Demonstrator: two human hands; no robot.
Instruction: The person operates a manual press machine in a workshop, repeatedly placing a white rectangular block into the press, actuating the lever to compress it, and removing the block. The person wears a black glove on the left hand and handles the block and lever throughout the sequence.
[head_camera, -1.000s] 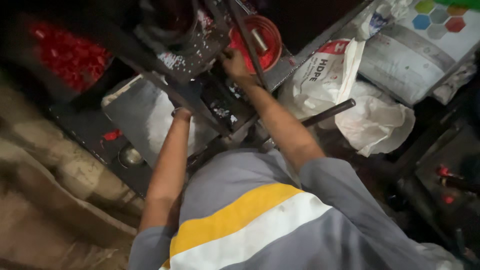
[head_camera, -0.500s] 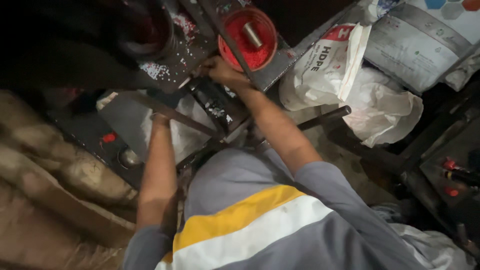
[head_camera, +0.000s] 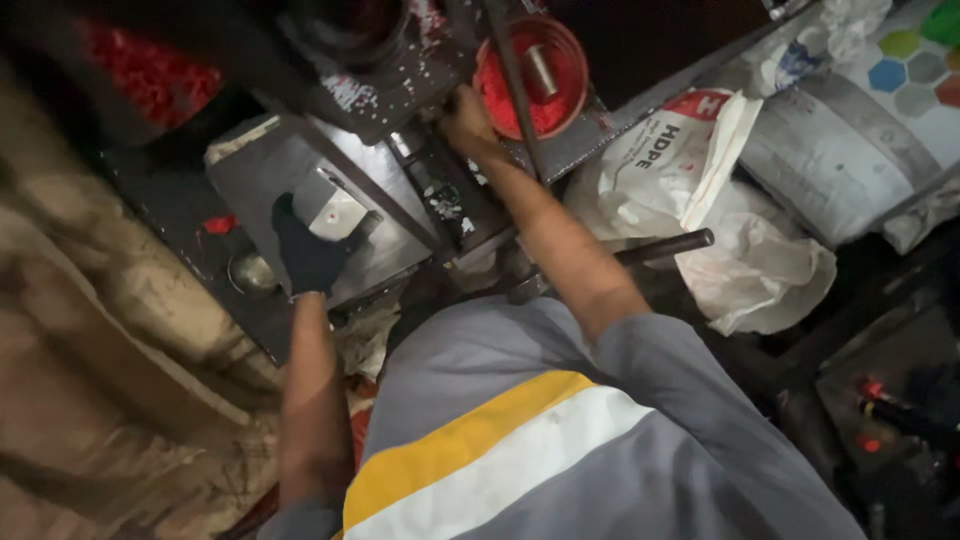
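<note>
On the grey metal block (head_camera: 330, 215) my gloved left hand (head_camera: 305, 250) now rests; half a second ago it was further left and higher, so I am settling onto the machine. Fingers curl loosely over its edge. My right hand (head_camera: 468, 115) touches the red tub (head_camera: 530, 75) of red granules, grip unclear

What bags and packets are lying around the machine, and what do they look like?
White sack: right of the red bowl, crumpled, open top, red patch and dark print.
Grey-white sack: top right, lying on its side, coloured hexagons at one end.
Small white packet: top, above the sacks, crinkled, blue mark.
Neither the left hand nor the right hand touches them; both are at the machine.
</note>
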